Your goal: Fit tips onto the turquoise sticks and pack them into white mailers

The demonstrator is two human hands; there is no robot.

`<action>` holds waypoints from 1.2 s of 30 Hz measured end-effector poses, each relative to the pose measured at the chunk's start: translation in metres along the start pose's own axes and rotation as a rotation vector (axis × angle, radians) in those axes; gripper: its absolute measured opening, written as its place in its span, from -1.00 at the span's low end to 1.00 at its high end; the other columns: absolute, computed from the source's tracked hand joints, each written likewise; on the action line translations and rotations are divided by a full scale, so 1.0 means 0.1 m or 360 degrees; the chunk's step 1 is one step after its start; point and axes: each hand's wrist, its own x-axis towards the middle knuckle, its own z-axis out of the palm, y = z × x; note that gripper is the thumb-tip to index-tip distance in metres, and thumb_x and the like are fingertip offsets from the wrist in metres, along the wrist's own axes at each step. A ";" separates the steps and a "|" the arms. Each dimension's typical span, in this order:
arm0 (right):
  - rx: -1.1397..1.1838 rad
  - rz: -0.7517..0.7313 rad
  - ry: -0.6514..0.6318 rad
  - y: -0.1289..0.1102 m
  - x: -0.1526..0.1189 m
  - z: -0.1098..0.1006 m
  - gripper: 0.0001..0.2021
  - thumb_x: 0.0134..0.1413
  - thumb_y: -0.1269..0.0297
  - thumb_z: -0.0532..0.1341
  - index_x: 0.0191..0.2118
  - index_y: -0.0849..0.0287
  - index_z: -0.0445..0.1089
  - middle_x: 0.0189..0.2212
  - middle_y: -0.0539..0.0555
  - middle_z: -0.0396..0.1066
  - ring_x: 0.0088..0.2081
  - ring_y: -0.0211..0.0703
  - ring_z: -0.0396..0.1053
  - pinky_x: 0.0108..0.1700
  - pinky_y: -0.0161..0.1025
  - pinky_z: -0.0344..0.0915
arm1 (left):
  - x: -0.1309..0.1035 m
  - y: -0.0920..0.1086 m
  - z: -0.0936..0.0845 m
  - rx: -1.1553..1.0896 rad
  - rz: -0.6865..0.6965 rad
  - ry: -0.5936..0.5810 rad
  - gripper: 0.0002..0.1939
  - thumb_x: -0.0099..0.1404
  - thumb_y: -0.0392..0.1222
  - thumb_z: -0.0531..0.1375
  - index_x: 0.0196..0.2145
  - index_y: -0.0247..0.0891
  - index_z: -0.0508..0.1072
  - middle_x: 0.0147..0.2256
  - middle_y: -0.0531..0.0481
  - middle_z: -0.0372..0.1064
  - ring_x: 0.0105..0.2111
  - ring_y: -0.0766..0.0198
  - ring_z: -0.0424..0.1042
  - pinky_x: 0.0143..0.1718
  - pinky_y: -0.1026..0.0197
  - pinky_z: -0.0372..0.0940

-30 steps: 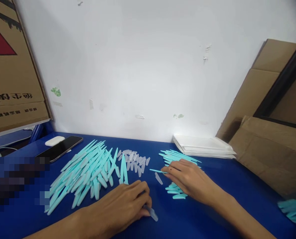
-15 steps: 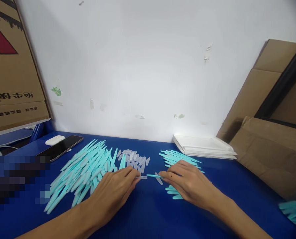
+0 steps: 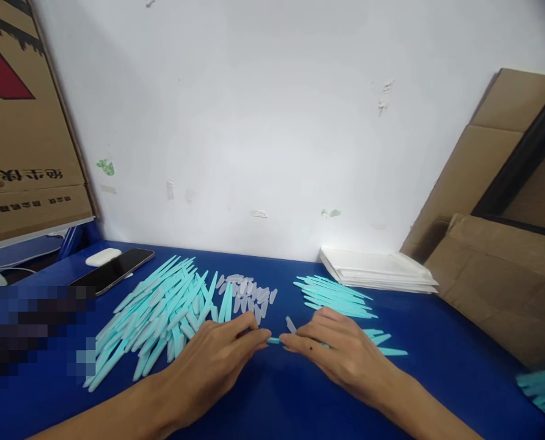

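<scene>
Between my two hands is a thin turquoise tapered stick [image 3: 273,340], of which only a short length shows. My left hand [image 3: 229,345] pinches its left end; whether a clear cap is inside those fingers is hidden. My right hand [image 3: 339,345] grips the other end, fingers closed. Just beyond the right fingertips lies one small translucent cap [image 3: 291,324]. A cluster of similar translucent caps [image 3: 249,293] sits behind my left hand. Left of it spreads a big heap of turquoise sticks [image 3: 162,311], many with translucent covers on their ends.
A smaller row of turquoise sticks [image 3: 336,297] lies behind my right hand, with several more [image 3: 385,343] beside it. White trays [image 3: 377,269] are stacked by the wall. A phone [image 3: 117,272] and a white case [image 3: 102,256] lie at left. Cardboard [image 3: 497,281] stands at right.
My hands have come closer together and slightly nearer to me. The clear piece at my left fingertips no longer shows; the stick from my right hand now reaches my left fingers.
</scene>
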 end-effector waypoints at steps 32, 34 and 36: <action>-0.0443 0.0731 -0.0666 0.57 -0.24 -0.15 -0.91 0.25 0.36 0.25 -0.15 0.10 0.49 -0.28 0.08 0.53 -0.20 0.00 0.48 -0.08 -0.02 0.28 | 0.16 -0.30 -0.34 0.0734 -0.0850 -0.0798 -0.68 0.34 -0.41 -0.06 -0.31 -0.30 0.49 -0.35 -0.16 0.44 -0.42 0.09 0.48 -0.53 0.19 0.16; -0.0410 0.0751 -0.0715 0.57 -0.24 -0.15 -0.92 0.24 0.32 0.28 -0.16 0.10 0.49 -0.30 0.07 0.53 -0.20 0.00 0.49 -0.07 -0.02 0.27 | 0.15 -0.27 -0.32 0.0683 -0.0864 -0.0849 -0.67 0.36 -0.39 -0.07 -0.32 -0.30 0.49 -0.38 -0.16 0.44 -0.44 0.06 0.48 -0.53 0.17 0.17; -0.0393 0.0752 -0.0732 0.56 -0.23 -0.14 -0.93 0.26 0.31 0.27 -0.16 0.10 0.49 -0.30 0.07 0.53 -0.19 0.00 0.49 -0.06 -0.02 0.26 | 0.15 -0.25 -0.31 0.0660 -0.0870 -0.0860 -0.66 0.39 -0.35 -0.08 -0.30 -0.30 0.50 -0.41 -0.16 0.45 -0.44 0.04 0.48 -0.52 0.15 0.19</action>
